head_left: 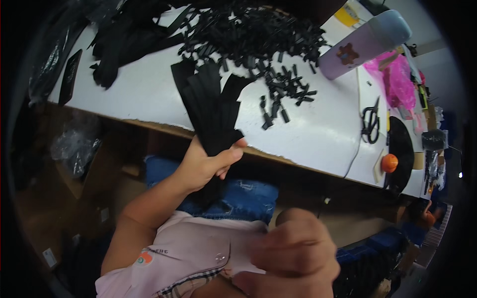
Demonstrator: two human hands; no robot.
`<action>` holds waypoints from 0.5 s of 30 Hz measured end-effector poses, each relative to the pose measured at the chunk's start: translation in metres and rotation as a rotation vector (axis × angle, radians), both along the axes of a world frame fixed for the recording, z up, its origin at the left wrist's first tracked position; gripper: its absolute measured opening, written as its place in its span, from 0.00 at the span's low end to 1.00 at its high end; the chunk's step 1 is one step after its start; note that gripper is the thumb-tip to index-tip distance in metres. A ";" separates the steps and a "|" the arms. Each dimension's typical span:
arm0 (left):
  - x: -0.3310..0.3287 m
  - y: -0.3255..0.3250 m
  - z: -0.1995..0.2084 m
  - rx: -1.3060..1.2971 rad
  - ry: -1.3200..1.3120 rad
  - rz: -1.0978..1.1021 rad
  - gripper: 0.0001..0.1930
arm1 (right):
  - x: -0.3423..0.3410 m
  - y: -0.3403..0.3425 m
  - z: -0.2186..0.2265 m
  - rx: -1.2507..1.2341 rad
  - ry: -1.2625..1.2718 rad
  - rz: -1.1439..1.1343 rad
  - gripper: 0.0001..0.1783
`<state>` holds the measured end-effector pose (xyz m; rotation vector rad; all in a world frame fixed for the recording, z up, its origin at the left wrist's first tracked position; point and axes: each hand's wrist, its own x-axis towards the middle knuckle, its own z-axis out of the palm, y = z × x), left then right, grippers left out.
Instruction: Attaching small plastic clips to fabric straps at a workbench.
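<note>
My left hand is closed around a bundle of flat black fabric strips. The strips fan out upward over the table's front edge, and more black material hangs below the fist. Close to the camera at the lower right is my right hand, blurred, with its fingers curled in. Whatever it may hold is hidden. Beyond the strips lies a large heap of small black pieces, with several loose ones spilling toward me on the white table.
More black strips and a dark phone-like slab lie at the left. A pastel bottle leans at the back right. Black-handled scissors, an orange round object and a pink plastic bag are farther right.
</note>
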<state>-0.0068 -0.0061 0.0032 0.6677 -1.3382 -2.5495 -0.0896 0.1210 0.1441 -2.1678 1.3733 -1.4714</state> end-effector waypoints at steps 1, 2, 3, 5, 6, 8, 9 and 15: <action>0.003 -0.005 -0.003 -0.029 -0.021 0.048 0.10 | 0.012 -0.001 0.004 0.122 -0.091 -0.129 0.07; 0.001 -0.002 -0.001 -0.040 0.002 0.041 0.10 | 0.016 -0.001 0.004 0.131 -0.097 -0.154 0.07; 0.002 0.001 0.003 -0.031 0.000 0.016 0.10 | 0.017 -0.003 0.003 0.045 -0.019 -0.207 0.11; 0.003 -0.004 0.001 -0.096 -0.086 0.081 0.13 | 0.027 -0.021 -0.039 -0.216 -0.058 -0.287 0.08; 0.002 0.001 0.001 -0.128 -0.034 0.085 0.13 | 0.030 -0.021 -0.044 -0.195 -0.025 -0.330 0.08; -0.003 0.012 0.007 -0.081 -0.146 0.207 0.14 | 0.018 -0.037 -0.058 -0.174 0.180 -0.323 0.15; 0.001 0.002 0.005 0.246 -0.035 0.143 0.16 | 0.012 -0.043 -0.074 -0.110 0.183 -0.416 0.16; 0.007 0.003 -0.020 -0.534 0.182 0.216 0.11 | 0.002 -0.051 -0.119 -0.077 0.127 -0.616 0.17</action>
